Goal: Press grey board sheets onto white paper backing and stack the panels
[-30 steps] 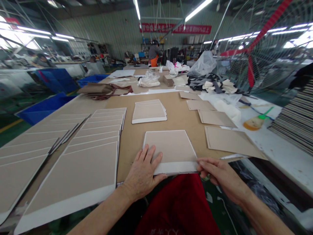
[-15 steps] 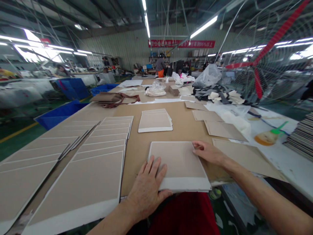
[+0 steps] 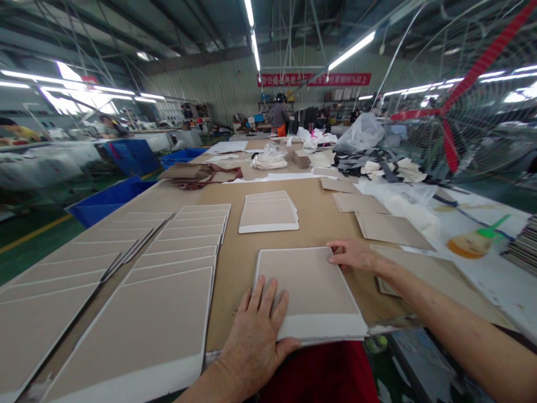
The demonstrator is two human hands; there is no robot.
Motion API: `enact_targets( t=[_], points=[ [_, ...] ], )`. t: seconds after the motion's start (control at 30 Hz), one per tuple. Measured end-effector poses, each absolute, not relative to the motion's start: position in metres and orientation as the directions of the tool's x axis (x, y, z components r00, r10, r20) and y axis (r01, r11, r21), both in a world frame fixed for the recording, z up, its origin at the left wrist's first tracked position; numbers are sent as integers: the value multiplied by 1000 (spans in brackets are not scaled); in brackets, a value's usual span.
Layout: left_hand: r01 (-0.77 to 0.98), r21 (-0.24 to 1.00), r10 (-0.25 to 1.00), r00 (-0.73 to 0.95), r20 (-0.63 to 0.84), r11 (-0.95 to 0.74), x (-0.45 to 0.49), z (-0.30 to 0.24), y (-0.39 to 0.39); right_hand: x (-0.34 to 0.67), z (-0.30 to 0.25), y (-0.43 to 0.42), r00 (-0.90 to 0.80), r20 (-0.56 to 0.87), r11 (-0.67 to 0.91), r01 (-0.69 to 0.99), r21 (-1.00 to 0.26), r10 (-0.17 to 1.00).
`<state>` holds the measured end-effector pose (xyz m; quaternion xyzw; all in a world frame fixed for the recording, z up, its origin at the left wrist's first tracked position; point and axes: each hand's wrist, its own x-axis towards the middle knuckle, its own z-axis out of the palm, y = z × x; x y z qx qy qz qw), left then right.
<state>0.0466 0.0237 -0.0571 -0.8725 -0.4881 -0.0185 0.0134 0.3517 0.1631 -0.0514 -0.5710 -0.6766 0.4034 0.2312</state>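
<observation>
A beige panel (image 3: pixel 306 285) with a white strip along its near edge lies in front of me, apparently on top of others, at the table's front edge. My left hand (image 3: pixel 262 327) rests on its left side, fingers spread and flat, thumb at the near edge. At the far right corner, my right hand (image 3: pixel 346 254) has thumb and fingers closed on the panel's edge. Just beyond lies a small fanned stack of similar panels (image 3: pixel 268 215). Overlapping rows of beige panels (image 3: pixel 168 313) spread out on the left.
Loose beige sheets (image 3: pixel 392 228) lie to the right, near a glue container with a green brush (image 3: pixel 472 243). Behind them are dark fabric scraps (image 3: pixel 364 165) and a large fan (image 3: pixel 444 112). A blue bin (image 3: pixel 109 198) stands left of the table (image 3: pixel 229 268). A person (image 3: pixel 278 115) stands far back.
The view has shifted slightly, so the scene sits a little lower. Both hands keep nearly the same places on the panel.
</observation>
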Motion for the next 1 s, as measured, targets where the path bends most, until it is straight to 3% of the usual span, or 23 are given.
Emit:
enact_targets(
  t=[0.3, 0.37, 0.47, 0.53, 0.6, 0.67, 0.73, 0.8, 0.87, 1.0],
  points=[
    [840, 9, 836, 540, 97, -543, 43, -63, 24, 357, -48, 159, -125, 100, 143, 408, -902, 987],
    [826, 6, 815, 555, 165, -563, 40, -68, 23, 354, -41, 154, -100, 110, 136, 314, -940, 989],
    [771, 33, 718, 575, 393, -636, 33, -74, 19, 350, -24, 143, -81, 117, 130, 181, -975, 990],
    [733, 156, 680, 501, 534, -663, 31, -74, 15, 349, -11, 133, -61, 135, 142, 125, -982, 989],
    [676, 432, 750, 278, 600, -596, 32, -67, 9, 350, 0, 120, -44, 166, 169, 92, -981, 985],
    [453, 771, 858, -24, 512, -448, 36, -56, 5, 352, 6, 105, -33, 201, 203, 76, -976, 979],
    [69, 964, 947, -180, 266, -258, 39, -43, 3, 353, 8, 92, -22, 229, 230, 77, -970, 973],
    [-242, 970, 994, -109, -8, -19, 40, -33, 2, 352, 8, 81, -11, 243, 243, 91, -966, 970],
    [-382, 912, 985, -12, -170, 153, 39, -28, 1, 350, 7, 72, -4, 240, 239, 100, -966, 971],
    [-489, 855, 976, -38, -216, 171, 36, -27, -1, 338, 2, 56, 46, 153, 152, 24, -988, 987]
  ],
)
